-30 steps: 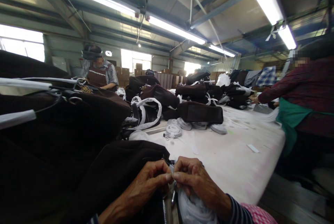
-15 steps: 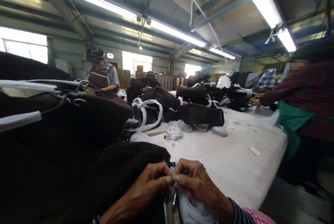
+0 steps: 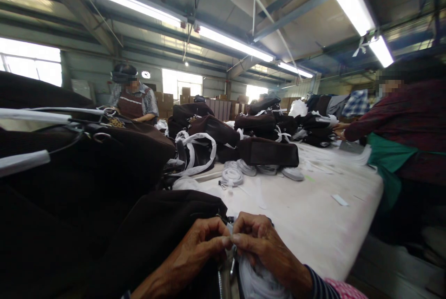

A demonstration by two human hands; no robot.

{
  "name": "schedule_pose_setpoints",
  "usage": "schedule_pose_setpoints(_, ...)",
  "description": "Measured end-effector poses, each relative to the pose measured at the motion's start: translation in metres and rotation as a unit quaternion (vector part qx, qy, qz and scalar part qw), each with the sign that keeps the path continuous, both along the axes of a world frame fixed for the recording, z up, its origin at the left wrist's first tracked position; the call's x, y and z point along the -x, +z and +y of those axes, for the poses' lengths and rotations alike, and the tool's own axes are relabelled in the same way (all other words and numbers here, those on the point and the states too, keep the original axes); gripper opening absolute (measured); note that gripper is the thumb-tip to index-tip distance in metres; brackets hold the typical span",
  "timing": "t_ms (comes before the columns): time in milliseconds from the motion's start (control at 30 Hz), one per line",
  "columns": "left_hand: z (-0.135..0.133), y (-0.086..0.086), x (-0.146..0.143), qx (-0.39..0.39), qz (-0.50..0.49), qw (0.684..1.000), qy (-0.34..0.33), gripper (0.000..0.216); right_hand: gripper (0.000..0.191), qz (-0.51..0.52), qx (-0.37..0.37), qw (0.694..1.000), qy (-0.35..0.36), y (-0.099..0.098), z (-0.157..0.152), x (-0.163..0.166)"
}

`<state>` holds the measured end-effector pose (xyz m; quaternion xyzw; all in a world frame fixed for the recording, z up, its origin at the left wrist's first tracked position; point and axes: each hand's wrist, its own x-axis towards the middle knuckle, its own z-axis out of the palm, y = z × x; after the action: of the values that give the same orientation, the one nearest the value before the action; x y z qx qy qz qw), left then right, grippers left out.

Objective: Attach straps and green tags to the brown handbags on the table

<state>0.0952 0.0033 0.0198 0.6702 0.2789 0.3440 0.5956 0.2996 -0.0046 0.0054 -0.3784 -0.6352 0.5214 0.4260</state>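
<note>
Bag (image 3: 174,217) beneath both hands (image 3: 204,238)

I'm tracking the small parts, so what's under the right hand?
Under the right hand, a white coil shows, with a metal clip to its left. The hand hides the coil's top and anything else there.

A bag workshop: piled bags (image 3: 268,152), cartons (image 3: 164,101), strip lights (image 3: 237,43).

Matt cloth bag (image 3: 156,227), metal zip (image 3: 220,285)
</note>
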Motion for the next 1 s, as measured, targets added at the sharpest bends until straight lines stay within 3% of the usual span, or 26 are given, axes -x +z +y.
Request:
schedule_pose_setpoints(367,0.005,-0.011,-0.001,0.000,-0.009,1.000,-0.005,0.038,0.030,0.003,0.000,1.000,-0.002,0.002,-0.002,0.001)
schedule_pose_setpoints(1000,0.004,-0.009,-0.003,0.025,-0.012,1.000,-0.003,0.038,0.027,-0.001,-0.002,1.000,-0.008,0.003,-0.003,0.001)
